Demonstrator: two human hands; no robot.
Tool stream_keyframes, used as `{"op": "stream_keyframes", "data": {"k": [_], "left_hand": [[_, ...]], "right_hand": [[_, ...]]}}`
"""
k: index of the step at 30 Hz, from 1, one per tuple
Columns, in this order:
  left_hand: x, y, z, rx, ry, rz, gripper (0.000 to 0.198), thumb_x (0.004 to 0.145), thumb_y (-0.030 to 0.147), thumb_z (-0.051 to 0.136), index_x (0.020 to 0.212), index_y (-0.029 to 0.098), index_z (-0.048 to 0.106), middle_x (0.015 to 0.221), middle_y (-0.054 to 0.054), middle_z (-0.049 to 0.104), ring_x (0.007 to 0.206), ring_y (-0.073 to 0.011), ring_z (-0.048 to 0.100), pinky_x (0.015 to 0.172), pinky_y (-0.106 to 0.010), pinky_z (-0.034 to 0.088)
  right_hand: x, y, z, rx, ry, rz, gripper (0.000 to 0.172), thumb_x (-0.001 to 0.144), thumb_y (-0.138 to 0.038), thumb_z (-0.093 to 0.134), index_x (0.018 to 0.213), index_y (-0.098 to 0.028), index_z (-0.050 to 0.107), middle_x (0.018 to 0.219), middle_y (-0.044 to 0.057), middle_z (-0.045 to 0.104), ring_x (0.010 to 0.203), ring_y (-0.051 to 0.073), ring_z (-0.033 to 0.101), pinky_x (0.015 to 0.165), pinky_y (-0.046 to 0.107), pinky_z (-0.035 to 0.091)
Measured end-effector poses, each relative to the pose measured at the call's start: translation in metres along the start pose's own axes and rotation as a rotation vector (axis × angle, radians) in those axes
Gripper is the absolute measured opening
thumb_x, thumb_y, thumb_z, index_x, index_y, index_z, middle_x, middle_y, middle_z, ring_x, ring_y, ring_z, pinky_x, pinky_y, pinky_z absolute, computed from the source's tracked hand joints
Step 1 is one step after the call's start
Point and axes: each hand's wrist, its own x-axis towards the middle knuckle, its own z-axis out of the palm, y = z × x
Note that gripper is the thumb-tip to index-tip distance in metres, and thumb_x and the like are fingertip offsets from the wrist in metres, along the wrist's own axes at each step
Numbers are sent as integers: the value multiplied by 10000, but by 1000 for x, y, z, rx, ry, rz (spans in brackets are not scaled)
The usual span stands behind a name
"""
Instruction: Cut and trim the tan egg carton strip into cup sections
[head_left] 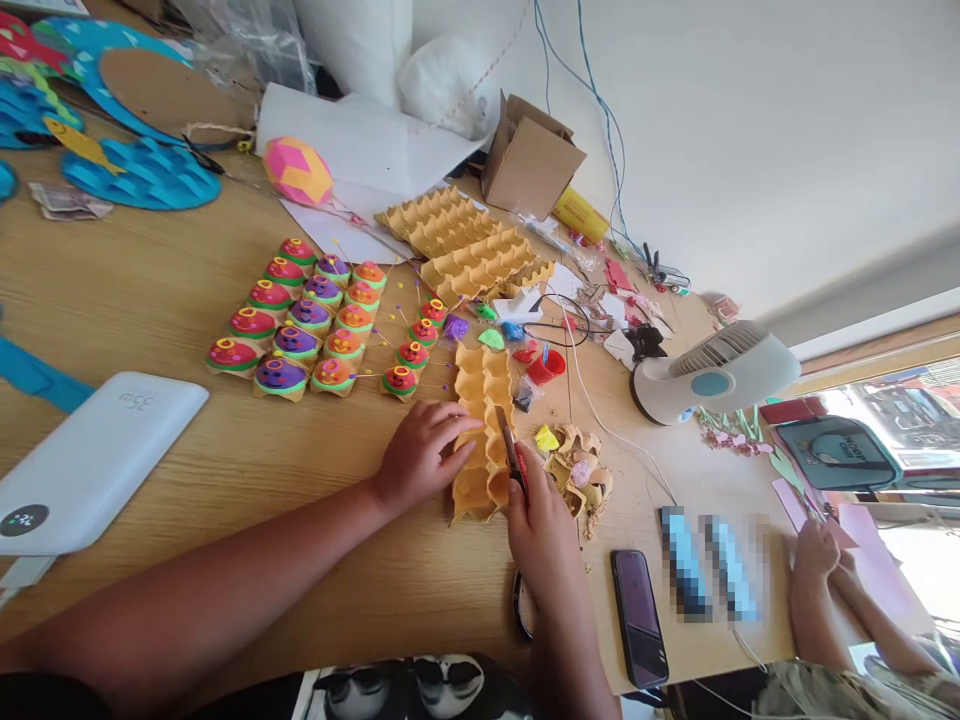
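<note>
A yellow egg carton strip (471, 488), two cups wide, lies on the wooden table in front of me. My left hand (421, 450) grips its left edge, thumb and fingers reaching over the cups. In my right hand (541, 520) are scissors (510, 445) with red and black on the handle, the blade lying over the strip's right row of cups. My fingers hide most of the handle. Left of the strip stand painted egg-cup figures (292, 340) in red, purple and orange rows, with a separate short row of red ones (412, 353) closer to it.
More egg cartons (476, 245) lie behind. Clay lumps (491, 338), a red cup (547, 365) and carton scraps (581, 480) surround the strip. A fan (712, 370) and phone (639, 620) are right, a power bank (97, 460) left. Another person's hands (817, 550) hold pink paper.
</note>
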Motion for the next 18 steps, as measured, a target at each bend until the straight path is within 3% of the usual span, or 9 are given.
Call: {"op": "stream_keyframes", "data": {"k": [5,12,18], "left_hand": [[5,-9,6,-28,-92,-43,222,921,268,619,1117,227,715,1082,-51,724,1077,-249,554,982,-405,442],[5,-9,7,-190,-123,-148,204,969,257,545,1068,219,719,1066,-54,713,1016,-201,637,938,-341,485],[4,-9,8,-275,-121,-194,187,953,266,574,1059,221,721,1063,-54,718,1002,-198,663,917,-326,514]], "right_hand": [[-9,-4,-3,-64,3,-42,471,1036,-233,346,1493,-219,458,1336,105,639,1194,203,616,995,339,492],[-19,-10,-6,-159,-22,-25,495,1034,-211,352,1525,-226,417,1279,108,658,1144,216,634,982,351,497],[-21,-10,-12,-120,-62,5,506,1030,-211,351,1532,-243,410,1186,79,728,993,196,707,849,295,539]]}}
